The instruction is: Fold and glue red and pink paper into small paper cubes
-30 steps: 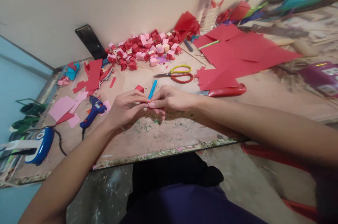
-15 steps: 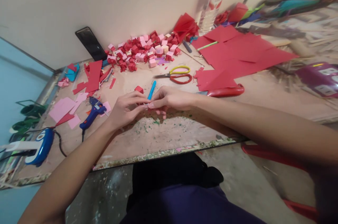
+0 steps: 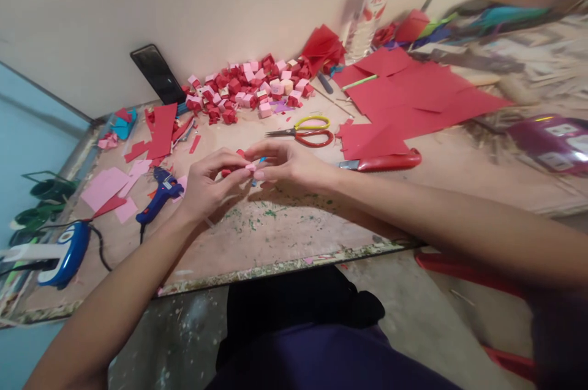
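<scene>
My left hand (image 3: 209, 185) and my right hand (image 3: 287, 165) meet fingertip to fingertip over the middle of the worktable (image 3: 294, 237). Both pinch a small red and pink paper piece (image 3: 239, 168) between them. A blue stick (image 3: 258, 163) lies under the fingers, mostly hidden. Just behind the hands lie scissors (image 3: 307, 131) with yellow and red handles. A pile of small red and pink paper cubes (image 3: 250, 90) sits against the wall.
Red paper sheets (image 3: 413, 96) cover the right of the table, with a red-handled cutter (image 3: 386, 161) beside them. A blue glue gun (image 3: 156, 194), pink paper scraps (image 3: 105, 185) and a blue device (image 3: 64, 249) are at the left. A phone (image 3: 154, 75) and a bottle (image 3: 370, 4) lean by the wall.
Both hands have lifted slightly and shifted away from me, now covering the blue stick and a red cube. The pinched piece shows more between the fingertips.
</scene>
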The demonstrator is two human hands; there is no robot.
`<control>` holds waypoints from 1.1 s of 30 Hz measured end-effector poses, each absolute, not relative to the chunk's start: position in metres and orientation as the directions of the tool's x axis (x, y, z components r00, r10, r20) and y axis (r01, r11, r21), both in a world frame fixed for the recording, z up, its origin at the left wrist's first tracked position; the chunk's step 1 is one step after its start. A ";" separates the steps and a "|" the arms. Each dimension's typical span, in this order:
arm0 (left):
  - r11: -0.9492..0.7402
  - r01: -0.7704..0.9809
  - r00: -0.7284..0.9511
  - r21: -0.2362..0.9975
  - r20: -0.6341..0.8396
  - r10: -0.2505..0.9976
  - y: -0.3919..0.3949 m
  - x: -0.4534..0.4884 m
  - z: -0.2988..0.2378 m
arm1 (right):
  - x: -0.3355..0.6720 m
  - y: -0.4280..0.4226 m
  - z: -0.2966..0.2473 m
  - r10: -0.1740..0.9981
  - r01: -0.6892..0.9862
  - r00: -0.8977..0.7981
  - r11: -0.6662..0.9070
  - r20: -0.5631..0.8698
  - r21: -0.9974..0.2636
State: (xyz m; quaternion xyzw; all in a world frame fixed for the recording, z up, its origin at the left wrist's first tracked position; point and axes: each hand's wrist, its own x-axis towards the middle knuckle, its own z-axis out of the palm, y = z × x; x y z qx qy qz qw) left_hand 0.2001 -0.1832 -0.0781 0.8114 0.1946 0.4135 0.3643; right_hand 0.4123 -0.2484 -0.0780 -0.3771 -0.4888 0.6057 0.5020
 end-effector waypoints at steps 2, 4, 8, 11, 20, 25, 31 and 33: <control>-0.639 0.016 0.573 0.769 0.517 0.636 -0.183 0.201 -0.079 | 0.412 -0.249 -0.079 0.976 -0.253 -0.210 -0.005 0.050 -0.967; -0.605 0.009 0.568 0.796 0.494 0.658 -0.184 0.202 -0.080 | 0.411 -0.250 -0.077 0.976 -0.242 -0.215 -0.011 0.043 -0.970; -0.496 0.000 0.575 0.868 0.406 0.710 -0.185 0.202 -0.081 | 0.412 -0.251 -0.074 0.982 -0.256 -0.189 -0.060 -0.011 -0.965; -0.482 -0.015 0.501 0.876 0.424 0.755 -0.181 0.201 -0.079 | 0.413 -0.250 -0.077 0.994 -0.259 -0.101 -0.075 -0.050 -0.963; -0.665 0.020 0.155 0.747 0.655 0.740 -0.159 0.168 -0.013 | 0.411 -0.247 -0.083 0.995 -0.168 -0.061 -0.087 -0.078 -0.982; -0.541 0.625 0.389 0.563 0.376 0.841 -0.169 0.090 -0.010 | 0.409 -0.248 -0.081 0.994 -0.179 -0.069 -0.091 -0.080 -0.980; -0.383 0.870 0.399 0.309 0.015 0.917 -0.163 0.035 -0.046 | 0.407 -0.247 -0.082 0.997 -0.117 -0.028 -0.071 -0.068 -0.991; -0.412 0.848 0.440 0.333 -0.009 0.898 -0.157 0.041 -0.054 | 0.407 -0.247 -0.082 0.998 -0.102 -0.022 -0.067 -0.065 -0.992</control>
